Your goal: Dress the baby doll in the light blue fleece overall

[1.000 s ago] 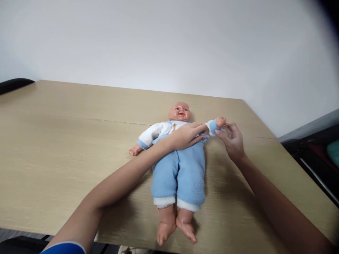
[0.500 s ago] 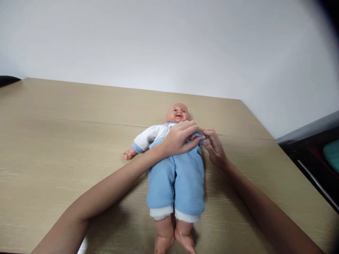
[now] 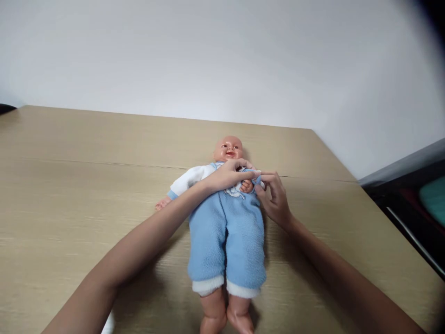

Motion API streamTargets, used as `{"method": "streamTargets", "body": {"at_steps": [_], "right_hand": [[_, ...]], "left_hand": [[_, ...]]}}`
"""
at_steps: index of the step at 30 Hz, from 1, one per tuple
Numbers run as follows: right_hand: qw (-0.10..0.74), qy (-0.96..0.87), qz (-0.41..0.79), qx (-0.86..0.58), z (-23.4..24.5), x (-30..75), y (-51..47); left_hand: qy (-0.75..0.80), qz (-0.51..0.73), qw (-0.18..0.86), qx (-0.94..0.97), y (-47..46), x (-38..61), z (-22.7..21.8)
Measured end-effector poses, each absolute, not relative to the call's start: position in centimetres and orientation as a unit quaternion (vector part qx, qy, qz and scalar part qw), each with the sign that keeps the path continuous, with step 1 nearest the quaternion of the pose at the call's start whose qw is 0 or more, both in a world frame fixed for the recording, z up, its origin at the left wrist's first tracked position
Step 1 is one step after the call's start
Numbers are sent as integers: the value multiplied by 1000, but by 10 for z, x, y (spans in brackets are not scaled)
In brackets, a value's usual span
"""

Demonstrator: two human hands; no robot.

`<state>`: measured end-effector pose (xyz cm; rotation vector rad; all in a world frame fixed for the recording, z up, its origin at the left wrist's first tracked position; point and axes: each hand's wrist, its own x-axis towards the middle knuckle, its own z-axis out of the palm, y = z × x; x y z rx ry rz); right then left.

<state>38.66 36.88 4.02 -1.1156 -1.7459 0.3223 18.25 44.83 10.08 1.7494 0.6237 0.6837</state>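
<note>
A baby doll (image 3: 225, 232) in blue fleece overalls and a white top lies on its back on the wooden table (image 3: 86, 185), head away from me. My left hand (image 3: 231, 175) reaches across its chest, fingers curled on the clothing near the doll's far shoulder. My right hand (image 3: 273, 197) pinches the blue cuff of the doll's arm, which is folded in over the chest so its small hand (image 3: 246, 186) rests on the bib. The doll's other arm (image 3: 174, 190) lies out to the left on the table.
A plain white wall (image 3: 208, 55) stands behind the table. The table's right edge runs diagonally; beyond it lies a dark shelf or furniture piece (image 3: 410, 195) with something teal (image 3: 433, 197). A dark object (image 3: 5, 108) shows at the far left edge.
The doll's arm on the right, stretched out sideways a second ago, has been folded in over its chest by my right hand. My left hand shifted slightly up the chest. The view drifted.
</note>
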Motion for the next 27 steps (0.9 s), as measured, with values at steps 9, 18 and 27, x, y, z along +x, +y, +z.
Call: {"method": "streamTargets", "body": {"at_steps": [9, 18, 27], "right_hand": [[576, -502, 415, -493, 47, 378, 365], [540, -472, 468, -516, 38, 392, 383], [562, -501, 377, -539, 16, 393, 377]], "left_hand": [[264, 247, 497, 789, 449, 179, 104], [290, 221, 364, 857, 451, 179, 91], [251, 254, 369, 858, 453, 175, 85]]}}
